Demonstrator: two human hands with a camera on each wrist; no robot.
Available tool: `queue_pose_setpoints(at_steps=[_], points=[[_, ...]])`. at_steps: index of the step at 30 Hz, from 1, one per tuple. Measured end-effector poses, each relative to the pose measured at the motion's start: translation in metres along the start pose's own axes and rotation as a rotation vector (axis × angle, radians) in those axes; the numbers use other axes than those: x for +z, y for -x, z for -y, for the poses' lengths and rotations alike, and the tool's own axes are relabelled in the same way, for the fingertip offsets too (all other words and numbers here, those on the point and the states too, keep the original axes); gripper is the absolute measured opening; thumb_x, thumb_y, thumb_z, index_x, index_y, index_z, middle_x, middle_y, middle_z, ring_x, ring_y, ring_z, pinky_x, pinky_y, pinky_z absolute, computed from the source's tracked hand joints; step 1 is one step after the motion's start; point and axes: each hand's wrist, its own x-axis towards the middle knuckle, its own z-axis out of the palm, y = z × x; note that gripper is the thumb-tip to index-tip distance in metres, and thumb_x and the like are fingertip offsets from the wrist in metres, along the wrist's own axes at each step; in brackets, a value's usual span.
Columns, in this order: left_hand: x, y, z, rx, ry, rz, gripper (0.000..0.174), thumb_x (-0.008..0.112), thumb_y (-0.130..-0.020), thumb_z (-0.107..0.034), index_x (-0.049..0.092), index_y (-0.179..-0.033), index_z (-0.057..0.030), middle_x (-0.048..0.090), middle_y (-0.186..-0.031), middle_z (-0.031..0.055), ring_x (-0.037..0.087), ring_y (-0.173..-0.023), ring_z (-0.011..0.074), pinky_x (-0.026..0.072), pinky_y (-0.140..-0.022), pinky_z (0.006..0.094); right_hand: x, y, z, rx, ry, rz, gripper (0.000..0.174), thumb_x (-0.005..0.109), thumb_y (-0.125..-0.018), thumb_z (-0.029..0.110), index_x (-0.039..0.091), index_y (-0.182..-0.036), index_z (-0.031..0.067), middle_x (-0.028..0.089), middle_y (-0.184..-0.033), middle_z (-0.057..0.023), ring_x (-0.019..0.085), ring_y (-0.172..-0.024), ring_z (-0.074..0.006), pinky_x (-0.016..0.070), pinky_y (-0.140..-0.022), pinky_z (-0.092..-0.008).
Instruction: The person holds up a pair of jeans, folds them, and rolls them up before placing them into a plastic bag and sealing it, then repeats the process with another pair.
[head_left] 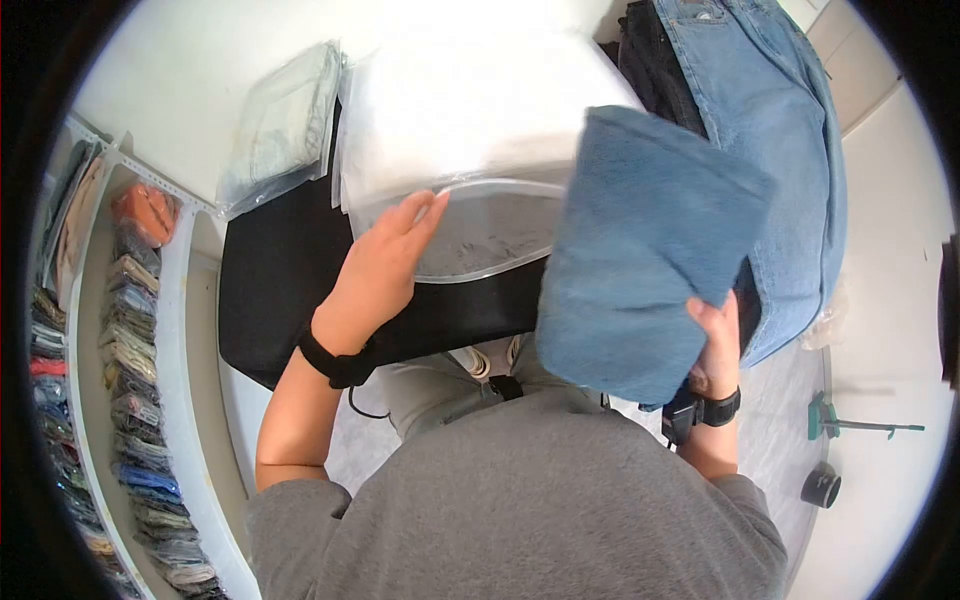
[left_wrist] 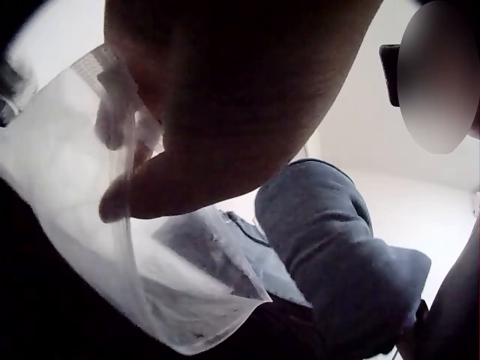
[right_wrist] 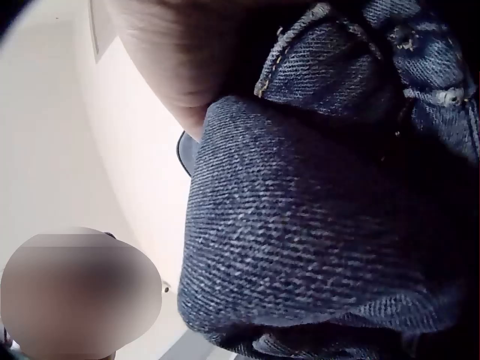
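Observation:
My right hand (head_left: 716,345) grips a folded pair of blue jeans (head_left: 650,250) by its lower right edge, thumb on top and fingers hidden beneath. The bundle is raised in front of my body. In the right wrist view, its thick denim folds (right_wrist: 270,225) fill most of the picture. My left hand (head_left: 380,260) holds the mouth of a clear plastic bag (head_left: 480,272) at its left side, and the bag gapes toward me. The left wrist view shows the thumb (left_wrist: 139,199) and fingers at the bag's film edge, some fingers seen through plastic.
A stack of clear bags (head_left: 480,110) lies on the black-covered table (head_left: 280,290). A bagged light garment (head_left: 285,125) sits at the back left. More jeans (head_left: 770,130) are piled on the right. Shelves (head_left: 175,330) of bagged clothes stand at left.

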Motion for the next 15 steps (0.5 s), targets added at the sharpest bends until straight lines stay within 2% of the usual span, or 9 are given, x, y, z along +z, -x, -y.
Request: queue_pose_setpoints(at_steps=[1,3,6,8,10,12,15], points=[[-0.005,-0.004,-0.002,0.002,-0.003,-0.006,0.068,0.047,-0.071,0.013,0.038,-0.136,-0.0072,0.048,-0.122,0.0198,0.051,-0.108,0.0379,0.045,-0.088,0.0398,0.015,-0.001,0.003,0.002,0.014,0.008,0.057,0.067,-0.071,0.011,0.048,-0.123,-0.003,0.058,-0.112,-0.0091,0.054,-0.101,-0.0178,0.0395,-0.092,-0.03],[-0.014,-0.015,-0.004,-0.044,0.06,-0.012,0.076,0.041,-0.068,0.018,0.031,-0.14,-0.0054,0.039,-0.132,0.0219,0.044,-0.117,0.0404,0.0419,-0.095,0.0398,0.026,-0.007,0.004,0.06,0.108,0.111,0.056,0.067,-0.07,0.008,0.049,-0.121,-0.0031,0.059,-0.11,-0.0078,0.054,-0.1,-0.0161,0.0397,-0.091,-0.029],[-0.025,-0.032,-0.004,-0.013,0.058,-0.1,0.079,0.039,-0.065,0.021,0.03,-0.14,-0.0044,0.037,-0.134,0.0212,0.041,-0.121,0.0406,0.0399,-0.098,0.039,0.044,-0.015,-0.002,0.117,0.155,0.259,0.054,0.068,-0.07,0.009,0.049,-0.119,-0.0043,0.059,-0.107,-0.0067,0.053,-0.098,-0.0138,0.0402,-0.089,-0.0274],[-0.027,-0.04,-0.006,-0.001,0.08,-0.141,0.08,0.039,-0.064,0.022,0.03,-0.139,-0.0039,0.037,-0.134,0.0209,0.04,-0.122,0.0401,0.0392,-0.099,0.039,0.053,-0.021,-0.005,0.143,0.191,0.294,0.055,0.069,-0.07,0.01,0.049,-0.119,-0.005,0.059,-0.107,-0.0072,0.053,-0.098,-0.0134,0.0402,-0.089,-0.0272],[-0.028,-0.044,-0.009,0.014,0.103,-0.181,0.081,0.038,-0.063,0.023,0.03,-0.139,-0.0034,0.037,-0.135,0.0206,0.04,-0.123,0.0396,0.0384,-0.1,0.039,0.059,-0.026,-0.012,0.257,0.241,0.368,0.057,0.069,-0.071,0.015,0.048,-0.119,-0.0068,0.059,-0.106,-0.0095,0.054,-0.098,-0.0147,0.0408,-0.088,-0.0269],[-0.028,-0.047,-0.013,0.101,0.077,-0.217,0.077,0.037,-0.064,0.023,0.034,-0.137,-0.0013,0.039,-0.134,0.0203,0.042,-0.122,0.0381,0.0395,-0.099,0.0393,0.063,-0.033,-0.015,0.272,0.207,0.376,0.058,0.069,-0.072,0.017,0.047,-0.119,-0.0079,0.059,-0.107,-0.0107,0.055,-0.097,-0.0156,0.0415,-0.088,-0.0267],[-0.037,-0.043,-0.028,0.118,0.064,-0.164,0.07,0.038,-0.066,0.022,0.039,-0.133,0.0023,0.044,-0.131,0.0203,0.044,-0.12,0.0372,0.0398,-0.098,0.0392,0.065,-0.044,-0.013,0.304,0.181,0.371,0.06,0.067,-0.074,0.022,0.046,-0.12,-0.0098,0.058,-0.109,-0.0136,0.057,-0.094,-0.0184,0.0432,-0.087,-0.0275]])
